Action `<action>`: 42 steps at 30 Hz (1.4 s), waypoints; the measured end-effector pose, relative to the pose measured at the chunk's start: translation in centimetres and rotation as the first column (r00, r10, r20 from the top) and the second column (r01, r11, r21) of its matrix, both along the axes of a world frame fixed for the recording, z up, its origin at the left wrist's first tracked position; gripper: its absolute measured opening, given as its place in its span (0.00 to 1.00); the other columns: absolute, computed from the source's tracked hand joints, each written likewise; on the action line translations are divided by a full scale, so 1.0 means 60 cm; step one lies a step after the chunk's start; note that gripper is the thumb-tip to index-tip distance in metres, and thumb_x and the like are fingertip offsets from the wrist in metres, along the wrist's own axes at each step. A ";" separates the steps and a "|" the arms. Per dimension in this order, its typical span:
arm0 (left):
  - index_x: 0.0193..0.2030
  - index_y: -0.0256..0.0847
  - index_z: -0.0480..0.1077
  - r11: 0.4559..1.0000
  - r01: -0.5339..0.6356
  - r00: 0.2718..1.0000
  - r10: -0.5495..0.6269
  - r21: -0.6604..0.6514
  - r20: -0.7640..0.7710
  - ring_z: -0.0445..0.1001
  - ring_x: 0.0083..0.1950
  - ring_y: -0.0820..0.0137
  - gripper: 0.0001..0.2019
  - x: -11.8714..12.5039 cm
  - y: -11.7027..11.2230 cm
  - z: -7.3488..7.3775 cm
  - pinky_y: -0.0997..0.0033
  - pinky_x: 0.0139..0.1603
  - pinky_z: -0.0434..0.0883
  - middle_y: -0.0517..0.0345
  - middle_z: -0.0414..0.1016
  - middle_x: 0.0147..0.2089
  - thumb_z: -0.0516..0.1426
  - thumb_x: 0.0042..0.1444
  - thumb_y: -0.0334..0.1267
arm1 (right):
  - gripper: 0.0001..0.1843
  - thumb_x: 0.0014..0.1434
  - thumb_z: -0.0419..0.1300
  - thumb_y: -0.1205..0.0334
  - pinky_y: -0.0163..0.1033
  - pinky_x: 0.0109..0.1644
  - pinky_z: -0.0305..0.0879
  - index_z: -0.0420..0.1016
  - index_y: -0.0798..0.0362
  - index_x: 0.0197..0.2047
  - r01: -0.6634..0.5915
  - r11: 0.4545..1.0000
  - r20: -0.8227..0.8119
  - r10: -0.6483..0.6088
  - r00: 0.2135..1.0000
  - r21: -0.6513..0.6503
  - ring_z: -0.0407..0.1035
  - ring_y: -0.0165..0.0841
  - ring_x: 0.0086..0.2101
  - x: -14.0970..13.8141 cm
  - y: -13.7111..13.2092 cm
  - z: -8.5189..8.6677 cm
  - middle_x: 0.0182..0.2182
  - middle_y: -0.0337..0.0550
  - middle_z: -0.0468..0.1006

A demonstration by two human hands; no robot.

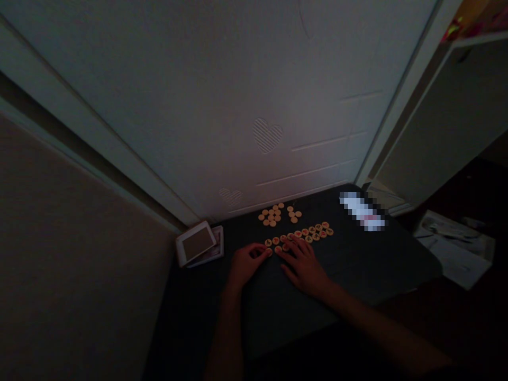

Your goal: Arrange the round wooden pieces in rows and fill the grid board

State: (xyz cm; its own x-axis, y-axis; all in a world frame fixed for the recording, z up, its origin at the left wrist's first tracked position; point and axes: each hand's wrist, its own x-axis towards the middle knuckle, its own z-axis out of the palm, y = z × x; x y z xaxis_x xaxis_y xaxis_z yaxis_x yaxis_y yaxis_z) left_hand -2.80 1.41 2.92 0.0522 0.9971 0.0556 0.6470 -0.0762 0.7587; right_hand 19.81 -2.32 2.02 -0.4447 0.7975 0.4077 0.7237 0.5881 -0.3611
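Round wooden xiangqi pieces (311, 230) with red and dark characters lie in two slanting rows on the dark table (278, 317). At the left end of the near row, my left hand (246, 263) has thumb and forefinger closed on one xiangqi piece (269, 252). My right hand (305, 266) lies palm down with its fingers spread, the fingertips resting on or just over the middle of the rows and hiding some pieces there. Behind the rows sits a loose group of pieces (271, 217) with no characters that I can make out, and a few more blank-looking pieces (293, 214) beside it.
At the table's left edge a white-framed item (196, 242) lies on another framed one. A blurred-out bright object (362, 211) is at the back right. A white panel with embossed hearts (268, 136) rises behind the table. Right of it, a white box (456, 248) stands lower down.
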 end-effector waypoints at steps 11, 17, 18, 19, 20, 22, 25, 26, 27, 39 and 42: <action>0.38 0.47 0.80 1.000 -0.013 0.998 0.015 0.028 -0.058 0.76 0.32 0.67 0.15 0.003 0.003 -0.005 0.70 0.33 0.70 0.59 0.82 0.35 0.63 0.53 0.54 | 0.27 0.65 0.60 0.61 0.63 0.67 0.54 0.66 0.41 0.66 0.001 1.000 -0.002 -0.001 1.000 0.005 0.53 0.50 0.66 -0.001 0.002 -0.008 0.66 0.46 0.66; 0.39 0.47 0.79 1.000 -0.014 0.997 0.016 0.022 -0.080 0.76 0.33 0.67 0.16 0.004 0.003 -0.007 0.70 0.33 0.69 0.59 0.82 0.36 0.62 0.54 0.55 | 0.26 0.64 0.59 0.62 0.63 0.66 0.54 0.68 0.42 0.65 0.007 1.000 -0.019 -0.007 1.000 0.003 0.53 0.50 0.67 0.000 0.002 -0.007 0.66 0.47 0.66; 0.39 0.47 0.79 1.000 -0.016 0.996 0.018 0.021 -0.082 0.76 0.33 0.67 0.16 0.004 0.004 -0.008 0.70 0.33 0.69 0.59 0.82 0.36 0.62 0.54 0.55 | 0.26 0.64 0.59 0.62 0.63 0.66 0.54 0.67 0.42 0.65 0.008 1.000 -0.026 -0.008 1.000 0.002 0.53 0.50 0.66 0.000 0.002 -0.007 0.65 0.47 0.66; 0.39 0.47 0.79 1.000 -0.018 0.996 0.019 0.020 -0.084 0.76 0.33 0.67 0.16 0.004 0.004 -0.009 0.70 0.33 0.69 0.60 0.82 0.36 0.62 0.54 0.55 | 0.26 0.65 0.59 0.63 0.63 0.66 0.55 0.67 0.41 0.66 0.009 1.000 -0.031 -0.009 0.999 0.001 0.54 0.49 0.66 0.000 0.002 -0.007 0.65 0.46 0.67; 0.39 0.47 0.79 1.000 -0.018 0.996 0.019 0.020 -0.086 0.76 0.33 0.67 0.15 0.003 0.005 -0.011 0.70 0.33 0.69 0.60 0.82 0.36 0.62 0.54 0.55 | 0.26 0.65 0.59 0.63 0.62 0.66 0.55 0.67 0.42 0.66 0.009 1.000 -0.035 -0.009 0.999 -0.002 0.54 0.49 0.66 0.000 0.002 -0.007 0.65 0.46 0.67; 0.38 0.48 0.79 0.999 -0.018 0.995 0.020 0.027 -0.096 0.76 0.33 0.67 0.15 0.003 0.006 -0.012 0.70 0.33 0.68 0.60 0.82 0.36 0.61 0.55 0.55 | 0.26 0.65 0.58 0.63 0.62 0.66 0.55 0.67 0.42 0.66 0.014 1.000 -0.041 -0.015 0.999 -0.007 0.54 0.49 0.66 0.001 0.002 -0.008 0.65 0.46 0.67; 0.38 0.48 0.79 0.999 -0.024 0.993 0.027 0.032 -0.114 0.76 0.33 0.67 0.15 0.004 0.006 -0.014 0.70 0.33 0.68 0.60 0.83 0.36 0.61 0.55 0.55 | 0.25 0.65 0.58 0.62 0.62 0.66 0.55 0.67 0.42 0.65 0.026 1.000 -0.045 -0.027 0.999 -0.010 0.54 0.49 0.66 0.001 0.001 -0.008 0.64 0.47 0.67; 0.38 0.48 0.79 0.999 -0.026 0.993 0.029 0.031 -0.116 0.76 0.33 0.67 0.15 0.004 0.006 -0.014 0.70 0.33 0.68 0.60 0.83 0.36 0.61 0.55 0.56 | 0.25 0.65 0.58 0.62 0.62 0.66 0.55 0.68 0.42 0.65 0.030 1.000 -0.045 -0.030 0.999 -0.008 0.54 0.49 0.66 0.001 0.001 -0.008 0.64 0.47 0.67; 0.38 0.48 0.79 0.999 -0.028 0.992 0.032 0.030 -0.118 0.76 0.34 0.67 0.15 0.005 0.006 -0.014 0.70 0.33 0.68 0.60 0.83 0.36 0.61 0.55 0.56 | 0.25 0.65 0.59 0.63 0.62 0.66 0.55 0.68 0.42 0.65 0.032 0.999 -0.046 -0.033 0.998 -0.005 0.54 0.49 0.66 0.000 0.001 -0.008 0.64 0.47 0.67; 0.36 0.45 0.79 0.989 -0.060 0.986 0.080 0.135 -0.148 0.75 0.31 0.68 0.18 0.001 0.011 -0.018 0.71 0.33 0.66 0.60 0.81 0.32 0.55 0.61 0.55 | 0.19 0.65 0.59 0.64 0.60 0.67 0.57 0.73 0.45 0.59 0.039 0.997 -0.215 -0.025 0.976 0.061 0.60 0.45 0.63 0.008 0.012 -0.012 0.60 0.46 0.73; 0.36 0.44 0.79 0.981 -0.087 0.986 0.109 0.172 -0.128 0.75 0.30 0.69 0.18 0.001 0.012 -0.021 0.72 0.32 0.66 0.60 0.81 0.31 0.55 0.61 0.55 | 0.16 0.66 0.58 0.63 0.58 0.66 0.59 0.75 0.47 0.56 0.084 0.996 -0.253 -0.070 0.965 0.043 0.64 0.44 0.60 0.032 0.063 -0.003 0.57 0.48 0.75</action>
State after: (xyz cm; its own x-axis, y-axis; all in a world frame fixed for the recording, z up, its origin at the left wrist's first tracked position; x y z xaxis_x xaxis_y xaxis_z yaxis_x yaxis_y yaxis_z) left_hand -2.76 2.15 1.66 -0.0268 0.9753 0.2193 0.7538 -0.1244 0.6452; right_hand 21.75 1.48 1.85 -0.2608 0.7996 0.5410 0.6580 0.5573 -0.5064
